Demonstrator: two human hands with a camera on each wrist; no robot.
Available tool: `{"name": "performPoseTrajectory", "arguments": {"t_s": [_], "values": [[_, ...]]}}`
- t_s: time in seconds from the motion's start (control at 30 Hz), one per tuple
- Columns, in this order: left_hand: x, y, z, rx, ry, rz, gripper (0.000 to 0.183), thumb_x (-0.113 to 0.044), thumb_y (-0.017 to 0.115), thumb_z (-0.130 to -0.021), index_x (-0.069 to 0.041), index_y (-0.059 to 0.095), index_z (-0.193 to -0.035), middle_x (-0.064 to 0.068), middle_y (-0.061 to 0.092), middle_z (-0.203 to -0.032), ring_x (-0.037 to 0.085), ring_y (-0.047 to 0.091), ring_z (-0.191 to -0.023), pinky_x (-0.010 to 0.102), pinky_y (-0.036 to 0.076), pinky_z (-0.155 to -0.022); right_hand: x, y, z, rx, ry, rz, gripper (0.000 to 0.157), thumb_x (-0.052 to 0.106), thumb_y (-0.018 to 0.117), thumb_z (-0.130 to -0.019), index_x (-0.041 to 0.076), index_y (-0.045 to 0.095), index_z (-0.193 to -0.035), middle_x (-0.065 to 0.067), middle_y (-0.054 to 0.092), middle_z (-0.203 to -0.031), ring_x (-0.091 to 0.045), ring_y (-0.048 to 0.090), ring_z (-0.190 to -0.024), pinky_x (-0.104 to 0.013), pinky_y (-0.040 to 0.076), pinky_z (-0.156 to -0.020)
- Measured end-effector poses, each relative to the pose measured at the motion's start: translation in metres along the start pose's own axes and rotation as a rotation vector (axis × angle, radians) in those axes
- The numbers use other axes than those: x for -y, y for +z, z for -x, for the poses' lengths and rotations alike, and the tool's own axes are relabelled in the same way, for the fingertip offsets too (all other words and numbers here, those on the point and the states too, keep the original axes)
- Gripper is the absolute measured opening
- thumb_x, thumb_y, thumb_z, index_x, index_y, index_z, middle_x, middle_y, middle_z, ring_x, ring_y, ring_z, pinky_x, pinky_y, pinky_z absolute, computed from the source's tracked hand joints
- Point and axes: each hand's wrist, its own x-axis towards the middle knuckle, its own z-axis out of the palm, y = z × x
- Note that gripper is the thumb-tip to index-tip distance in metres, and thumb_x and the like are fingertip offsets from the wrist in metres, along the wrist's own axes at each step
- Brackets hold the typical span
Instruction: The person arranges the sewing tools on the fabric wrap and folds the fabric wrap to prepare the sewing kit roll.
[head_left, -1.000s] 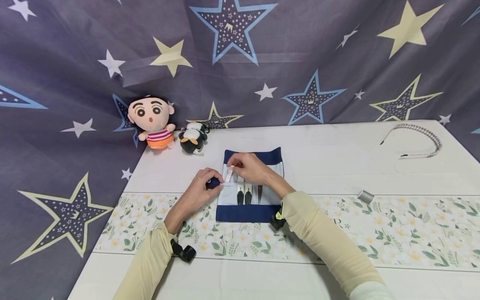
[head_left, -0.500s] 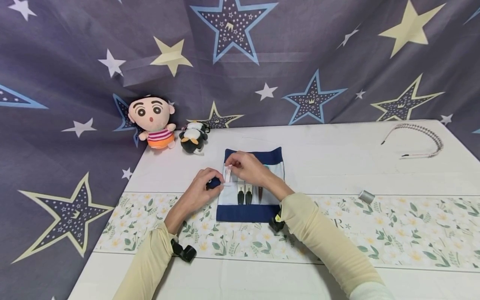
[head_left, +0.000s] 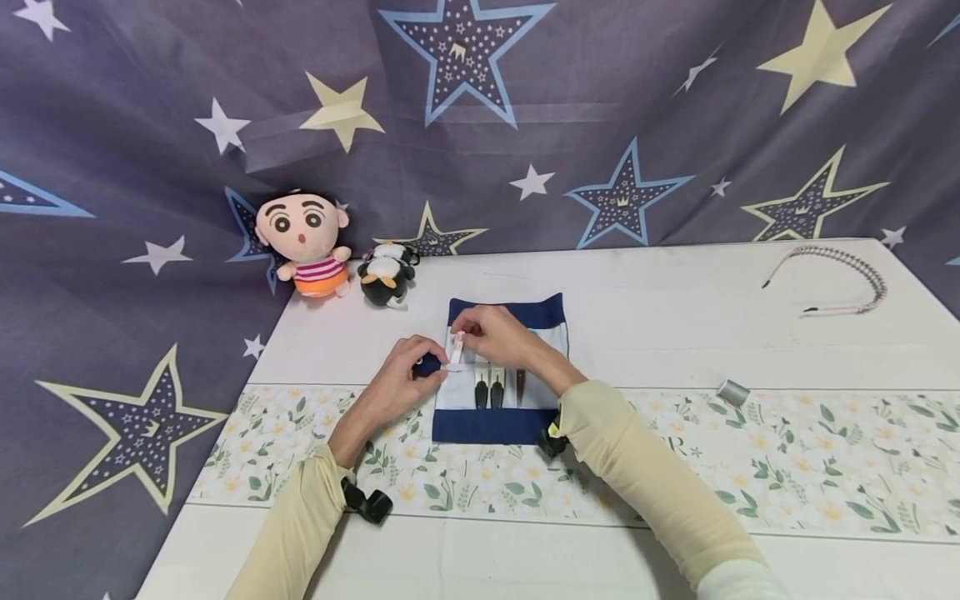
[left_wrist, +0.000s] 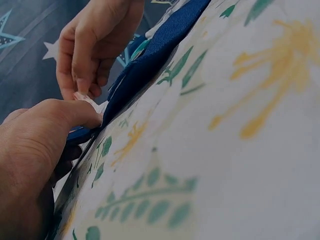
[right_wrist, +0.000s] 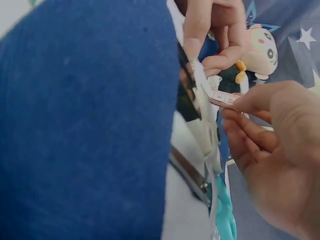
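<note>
The left hand pinches the organizer at its pocket edge, apparently steadying it (sensibly); the right hand pinches a measuring tape.

A white ruled tape slants over the left side of an opened, navy-bordered, pale-blue pouch.

I count my two hands, one cloth organizer, one measuring tape, two black-ended tools, one narrow brown tool, two plush toys, one spool, one headband, two wrist devices and one desk.
</note>
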Motion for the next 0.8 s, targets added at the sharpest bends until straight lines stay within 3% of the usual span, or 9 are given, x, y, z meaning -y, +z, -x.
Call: {"name": "performPoseTrajectory", "arguments": {"t_s": [0.3, 0.57, 0.8], "values": [[0.000, 0.000, 0.001, -0.001, -0.019, 0.001, 0.012, -0.011, 0.073, -0.095, -0.013, 0.070, -0.106, 0.007, 0.062, -0.116, 0.031, 0.050, -0.111, 0.048, 0.040, -0.092, -0.002, 0.008, -0.006, -0.010, -0.060, 0.242, 0.023, 0.002, 0.062, -0.102, -0.004, 0.073, -0.121, -0.015, 0.071, -0.109, -0.024, 0.064, -0.097, -0.034, 0.052, -0.085], [0.001, 0.000, 0.000, -0.019, -0.010, 0.003, 0.010, -0.010, 0.074, -0.094, -0.012, 0.072, -0.104, 0.008, 0.063, -0.114, 0.032, 0.051, -0.110, 0.050, 0.039, -0.092, -0.004, 0.011, -0.006, -0.024, -0.009, 0.211, 0.012, 0.004, 0.065, -0.101, -0.001, 0.073, -0.108, -0.011, 0.067, -0.102, -0.021, 0.064, -0.091, -0.030, 0.052, -0.080], [0.002, 0.000, 0.000, -0.020, -0.013, -0.001, 0.009, -0.012, 0.074, -0.095, -0.012, 0.072, -0.104, 0.007, 0.063, -0.115, 0.032, 0.051, -0.111, 0.051, 0.039, -0.094, -0.005, 0.011, -0.006, 0.005, -0.019, 0.216, 0.014, 0.004, 0.065, -0.101, 0.000, 0.074, -0.111, -0.010, 0.067, -0.104, -0.021, 0.062, -0.093, -0.031, 0.051, -0.082]]}}
